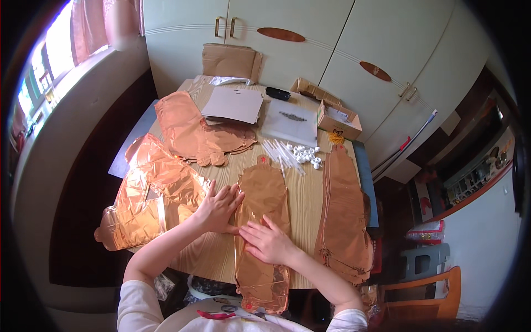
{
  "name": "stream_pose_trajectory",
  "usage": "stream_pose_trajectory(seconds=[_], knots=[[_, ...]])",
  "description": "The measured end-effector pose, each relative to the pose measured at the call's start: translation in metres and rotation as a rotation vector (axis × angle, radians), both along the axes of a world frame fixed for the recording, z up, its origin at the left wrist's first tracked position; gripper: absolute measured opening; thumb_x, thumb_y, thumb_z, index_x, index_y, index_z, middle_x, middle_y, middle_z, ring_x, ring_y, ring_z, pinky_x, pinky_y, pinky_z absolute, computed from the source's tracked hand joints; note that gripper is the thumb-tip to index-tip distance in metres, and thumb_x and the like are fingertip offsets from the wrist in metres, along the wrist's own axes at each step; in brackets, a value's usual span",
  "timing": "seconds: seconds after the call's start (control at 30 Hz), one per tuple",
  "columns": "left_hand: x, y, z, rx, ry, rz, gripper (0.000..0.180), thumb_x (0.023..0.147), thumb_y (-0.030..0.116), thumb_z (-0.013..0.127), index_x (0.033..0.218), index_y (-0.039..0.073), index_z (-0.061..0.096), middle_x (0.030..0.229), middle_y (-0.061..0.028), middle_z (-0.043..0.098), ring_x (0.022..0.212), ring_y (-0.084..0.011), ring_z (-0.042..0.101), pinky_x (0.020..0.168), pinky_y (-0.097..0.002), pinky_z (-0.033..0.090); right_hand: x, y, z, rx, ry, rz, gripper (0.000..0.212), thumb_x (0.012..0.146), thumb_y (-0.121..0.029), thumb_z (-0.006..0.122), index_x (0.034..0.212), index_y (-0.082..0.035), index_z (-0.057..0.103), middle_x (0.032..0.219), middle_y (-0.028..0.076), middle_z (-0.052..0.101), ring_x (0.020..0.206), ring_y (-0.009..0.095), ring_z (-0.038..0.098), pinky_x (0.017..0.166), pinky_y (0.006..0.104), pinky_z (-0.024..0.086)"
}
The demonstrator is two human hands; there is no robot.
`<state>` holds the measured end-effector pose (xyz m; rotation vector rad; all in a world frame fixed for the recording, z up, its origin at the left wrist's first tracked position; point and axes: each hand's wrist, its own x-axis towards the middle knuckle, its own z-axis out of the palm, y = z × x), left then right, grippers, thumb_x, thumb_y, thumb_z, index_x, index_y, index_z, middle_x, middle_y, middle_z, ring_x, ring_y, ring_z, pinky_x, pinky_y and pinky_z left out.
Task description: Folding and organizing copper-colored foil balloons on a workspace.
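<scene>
A flat, folded copper-coloured foil balloon [264, 193] lies lengthwise in front of me, its near end hanging over the table's edge. My left hand [218, 209] rests along its left edge with the fingers stretched out. On the middle of the foil lies my right hand [266, 242], palm down, fingers spread. Neither hand grips anything. To the left is a crinkled, shiny copper foil balloon [157, 191], partly behind my left forearm. Beyond it sits a pile of flat foil balloons [180, 119]. Another stack of folded foil balloons [344, 216] lies to the right.
White plastic sticks [281, 156] and small white cups [305, 155] lie past the middle balloon. Farther back are grey card sheets [232, 105], a clear plastic bag [290, 123], a black object [277, 93] and an open carton [340, 119]. A wooden chair [442, 293] stands at right.
</scene>
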<state>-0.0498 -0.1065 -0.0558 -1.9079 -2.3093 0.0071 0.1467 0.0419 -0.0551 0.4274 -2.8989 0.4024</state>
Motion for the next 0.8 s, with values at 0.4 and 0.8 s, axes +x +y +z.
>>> stream_pose_trajectory(seconds=[0.4,0.8], knots=[[0.018,-0.008,-0.007,0.022,-0.232,-0.202,0.073,0.097,0.053,0.043,0.144,-0.002,0.039,0.152,-0.0163,0.037,0.143,-0.0265,0.033,0.117,-0.0481,0.021,0.009,0.002,-0.011,-0.068,-0.017,-0.024,0.044,0.088,-0.026,0.064,0.13,-0.011,0.06,0.139,0.008,0.053,0.135,0.025,0.045,0.114,0.0573,0.027],[-0.01,0.009,-0.002,0.032,-0.203,-0.125,0.103,0.08,0.075,0.052,0.149,0.0,0.03,0.153,-0.025,0.03,0.143,-0.0365,0.028,0.117,-0.0508,0.02,0.01,0.002,-0.012,-0.146,0.011,-0.038,0.043,0.088,-0.02,0.065,0.13,-0.012,0.062,0.136,0.009,0.056,0.133,0.025,0.047,0.114,0.0599,0.024]])
